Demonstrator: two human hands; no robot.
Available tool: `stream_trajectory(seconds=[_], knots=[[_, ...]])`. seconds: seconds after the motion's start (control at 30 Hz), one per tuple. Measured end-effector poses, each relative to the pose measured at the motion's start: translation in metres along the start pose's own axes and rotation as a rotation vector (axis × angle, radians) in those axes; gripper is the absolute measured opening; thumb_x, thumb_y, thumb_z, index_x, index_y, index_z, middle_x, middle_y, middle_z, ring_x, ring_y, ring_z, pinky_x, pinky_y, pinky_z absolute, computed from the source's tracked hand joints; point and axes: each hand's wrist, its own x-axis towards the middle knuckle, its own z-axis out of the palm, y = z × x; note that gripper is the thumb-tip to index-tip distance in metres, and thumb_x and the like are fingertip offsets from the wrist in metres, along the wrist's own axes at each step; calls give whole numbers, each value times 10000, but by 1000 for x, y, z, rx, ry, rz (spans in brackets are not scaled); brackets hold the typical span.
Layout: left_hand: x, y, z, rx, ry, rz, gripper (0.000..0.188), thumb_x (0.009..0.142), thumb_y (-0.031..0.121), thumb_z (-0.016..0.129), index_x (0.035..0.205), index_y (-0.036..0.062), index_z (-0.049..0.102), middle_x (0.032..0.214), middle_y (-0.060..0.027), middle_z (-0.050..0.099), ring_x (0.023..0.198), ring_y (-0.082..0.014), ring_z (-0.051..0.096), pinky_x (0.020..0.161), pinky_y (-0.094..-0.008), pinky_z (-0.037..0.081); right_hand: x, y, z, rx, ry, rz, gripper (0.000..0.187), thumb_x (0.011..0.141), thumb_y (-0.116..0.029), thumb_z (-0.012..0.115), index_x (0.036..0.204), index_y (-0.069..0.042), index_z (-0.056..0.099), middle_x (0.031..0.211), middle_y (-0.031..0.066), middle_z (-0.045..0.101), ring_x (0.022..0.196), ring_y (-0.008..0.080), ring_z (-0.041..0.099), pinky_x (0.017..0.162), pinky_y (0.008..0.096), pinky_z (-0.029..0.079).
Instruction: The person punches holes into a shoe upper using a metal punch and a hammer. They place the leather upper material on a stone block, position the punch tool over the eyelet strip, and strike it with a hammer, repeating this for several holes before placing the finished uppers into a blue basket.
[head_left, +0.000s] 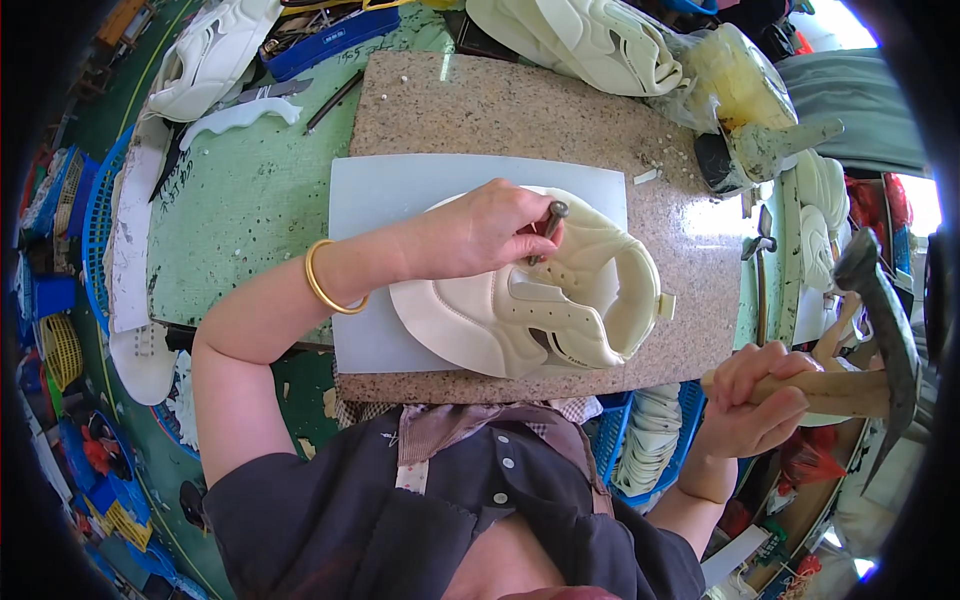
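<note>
Cream shoe upper (460, 325) is lying under the metal rod (556, 217) my left hand (488, 232) is pinching, while my right hand (752, 405) is gripping a wood-handled hammer (845, 393).

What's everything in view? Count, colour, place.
Table: 1, green, centre left
Stone slab: 1, speckled brown, on table
Pale sheet: 1, bluish white, on slab
Shoe upper: 1, cream, mostly on sheet
Other uppers: at least 2, off-white, top edge
Tool tray: 1, blue, top left
Dark rod: 1, blackish, left of slab
Bagged container: 1, yellowish, top right
Baskets: several, blue or yellow, left side, below slab
Edge clutter: uncountable, mixed, both sides
Metal tool: 1, grey, in left hand
Hammer: 1, dark head, wooden handle, in right hand
Bracelet: 1, gold, left forearm
Left hand: 1, bare, over shoe upper
Right hand: 1, bare, lower right
</note>
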Motion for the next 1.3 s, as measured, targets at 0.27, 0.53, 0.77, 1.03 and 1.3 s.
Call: stream_trajectory(seconds=[0.27,0.53,0.77,1.03,1.3], knots=[[-12,10,18,364,122,184,112,823,103,586,869,8,547,771,-94,595,678,-199,601,613,-294,473,-6,29,-10,-872,-694,-239,323,872,-320,565,964,-19,491,637,106,515,472,188,507,428,320,380],[-16,-10,-9,-252,36,-114,117,870,86,557,881,-28,531,823,-79,618,766,-130,611,711,-261,511,18,-5,-2,202,219,23,279,935,-337,386,926,-76,484,543,-13,354,404,66,305,329,200,198],[-22,5,10,169,196,166,163,802,127,599,820,-18,526,760,-139,560,716,-295,569,646,-352,462,17,-31,9,381,40,-435,255,950,-325,375,859,-117,491,533,-10,346,408,69,311,361,202,271],[-31,-7,7,-270,286,-189,132,891,90,525,876,-40,503,800,-78,598,755,-141,614,674,-266,509,-7,20,-16,-641,-637,219,64,848,-85,493,845,-23,510,550,0,469,472,93,426,438,223,356],[-26,2,9,-25,260,-93,130,892,80,525,875,-43,488,800,-65,600,735,-111,607,683,-246,514,-69,36,-51,-867,-709,25,162,780,-65,617,916,9,569,860,139,565,752,338,565,662,410,441]])
